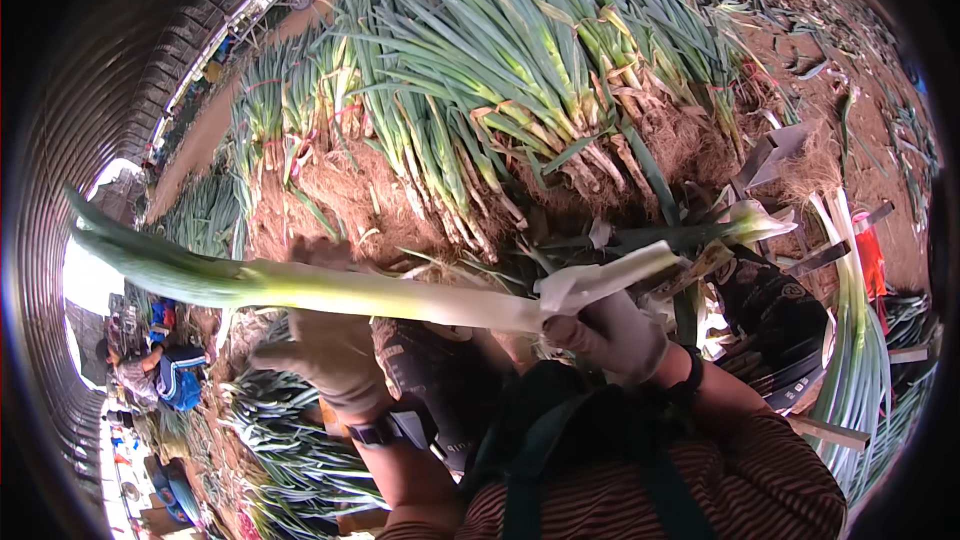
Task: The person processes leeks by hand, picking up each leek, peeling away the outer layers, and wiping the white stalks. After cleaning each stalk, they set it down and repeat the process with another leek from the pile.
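Observation:
A long green onion (390,298) lies across the view, its green top at the left and its white end at the right. My right hand (615,335), in a pale glove, is closed at the white end. A loose whitish outer layer (630,275) sticks out to the right above that hand. My left hand (330,360), also gloved, is open behind and under the stalk. Its thumb points left; its fingertips show blurred above the stalk.
Bundled green onions with roots (500,70) are heaped ahead. More green onions (850,340) lean at the right by wooden slats (830,433). Another pile (295,430) lies at the left. A seated person (155,370) is farther left. Leaf scraps litter the brown ground.

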